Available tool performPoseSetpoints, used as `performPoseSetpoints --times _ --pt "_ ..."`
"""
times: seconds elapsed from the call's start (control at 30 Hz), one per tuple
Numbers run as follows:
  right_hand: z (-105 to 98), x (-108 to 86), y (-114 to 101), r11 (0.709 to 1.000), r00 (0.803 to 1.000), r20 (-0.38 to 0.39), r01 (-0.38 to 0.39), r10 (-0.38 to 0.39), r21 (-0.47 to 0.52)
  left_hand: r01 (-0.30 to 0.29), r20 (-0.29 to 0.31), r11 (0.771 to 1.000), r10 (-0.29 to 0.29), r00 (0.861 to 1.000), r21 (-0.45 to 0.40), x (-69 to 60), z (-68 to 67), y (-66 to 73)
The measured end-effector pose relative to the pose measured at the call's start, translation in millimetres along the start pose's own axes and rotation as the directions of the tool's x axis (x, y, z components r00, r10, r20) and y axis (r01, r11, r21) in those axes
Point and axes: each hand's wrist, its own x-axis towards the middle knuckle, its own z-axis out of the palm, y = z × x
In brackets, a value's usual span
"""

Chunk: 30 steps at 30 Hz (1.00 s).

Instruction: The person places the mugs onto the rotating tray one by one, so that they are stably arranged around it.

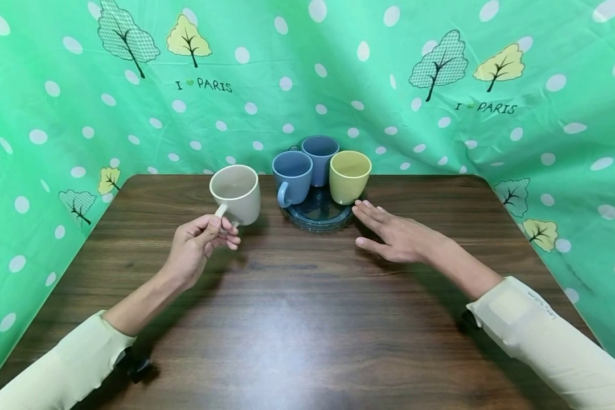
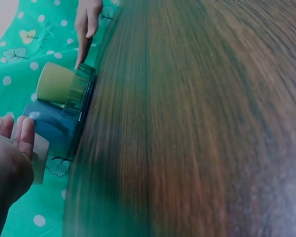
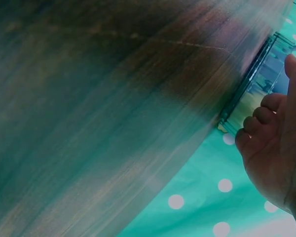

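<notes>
My left hand [image 1: 197, 245] pinches the handle of a cream mug [image 1: 242, 199] between thumb and fingers, holding it upright above the table, left of a round clear tray [image 1: 318, 224]. On the tray stand a blue mug [image 1: 298, 182] with its handle toward me, a darker blue cup [image 1: 320, 149] behind it and a yellow cup [image 1: 349, 179] at the right. My right hand [image 1: 397, 234] has its fingers stretched out, fingertips at the tray's right rim beside the yellow cup. Whether they touch the rim I cannot tell. The left wrist view shows the tray's raised wall [image 2: 84, 79].
A brown wooden table [image 1: 287, 319] extends in front of the tray. Behind it and along its sides hangs a green polka-dot cloth [image 1: 328, 68] printed with trees. The tray sits close to the table's back edge.
</notes>
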Motion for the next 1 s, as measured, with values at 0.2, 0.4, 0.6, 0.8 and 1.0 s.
performPoseSetpoints --times 0.2,0.4,0.6,0.8,1.0 --pt "-0.1 0.3 -0.7 1.0 1.0 -0.007 0.006 -0.006 -0.006 -0.004 0.021 1.0 0.004 1.0 0.022 -0.5 2.4 -1.7" --pt "-0.4 0.8 -1.3 1.0 1.0 -0.007 0.008 -0.008 -0.012 -0.001 0.021 0.999 0.0 1.0 0.037 -1.2 3.1 -2.8" --pt "-1.2 1.3 -1.8 1.0 1.0 -0.005 0.006 -0.006 -0.016 0.0 0.012 0.999 0.0 1.0 0.038 -1.6 2.8 -2.8" --pt "-1.0 1.4 -1.6 1.0 1.0 -0.005 0.003 -0.003 -0.017 -0.003 0.015 0.999 0.002 1.0 0.033 -1.7 2.5 -2.4" --pt "-0.5 1.3 -1.5 1.0 1.0 -0.004 0.003 -0.003 -0.016 -0.002 0.025 1.0 0.001 1.0 0.03 -2.9 2.9 -1.3"
